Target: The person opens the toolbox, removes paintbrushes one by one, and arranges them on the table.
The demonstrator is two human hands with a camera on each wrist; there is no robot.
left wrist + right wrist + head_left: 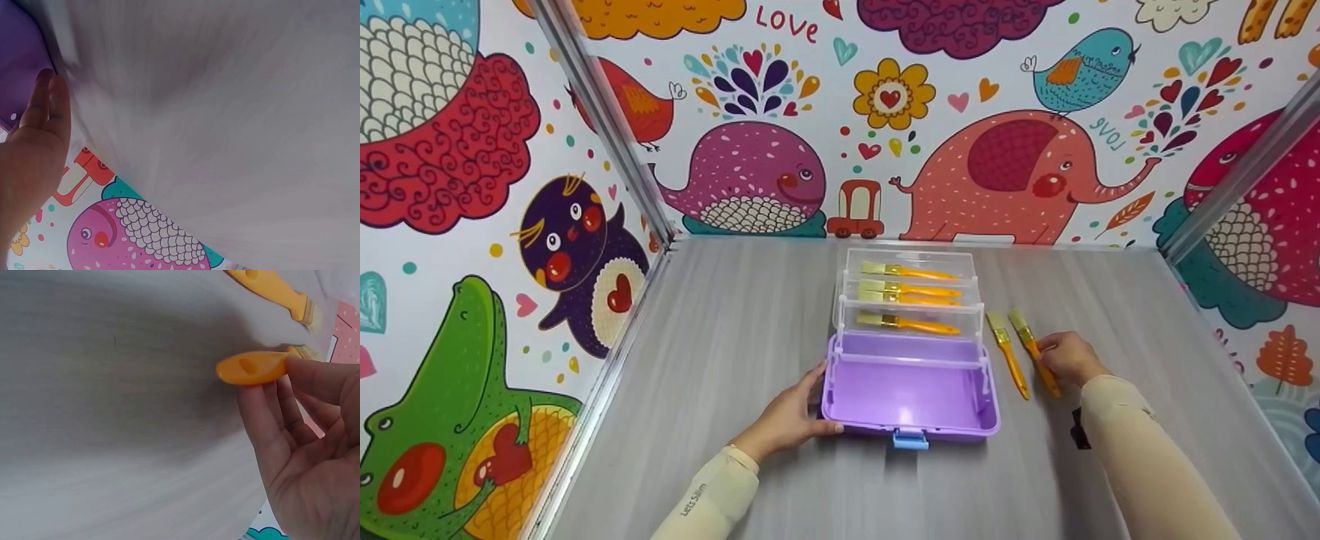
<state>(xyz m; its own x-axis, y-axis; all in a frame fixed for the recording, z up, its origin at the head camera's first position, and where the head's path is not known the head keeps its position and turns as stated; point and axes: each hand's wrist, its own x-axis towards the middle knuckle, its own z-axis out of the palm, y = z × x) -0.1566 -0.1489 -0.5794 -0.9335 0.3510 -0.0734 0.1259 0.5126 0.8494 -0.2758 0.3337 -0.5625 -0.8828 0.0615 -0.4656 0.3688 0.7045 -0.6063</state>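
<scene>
The right hand point(1071, 357) pinched an orange-handled paintbrush point(1029, 342) between thumb and fingers over the counter point(720, 337), beside a second brush point(1008, 355) right of the purple toolbox point(911, 394), against whose side the left hand point(789, 416) rested, fingers nearly straight. The held brush looked light, its stiff, smooth handle point(253, 368) a better hold than the soft bristles point(1017, 318). Fingers partly hid it, so counter contact was uncertain.

Grey wood-grain tabletop point(705, 330), mid-frame. Cartoon-print wall point(840, 97) up top: purple whale point(742, 169) left of center, coral elephant point(960, 180) right. Green crocodile point(465, 382) lower left, penguin point(581, 262) above.
</scene>
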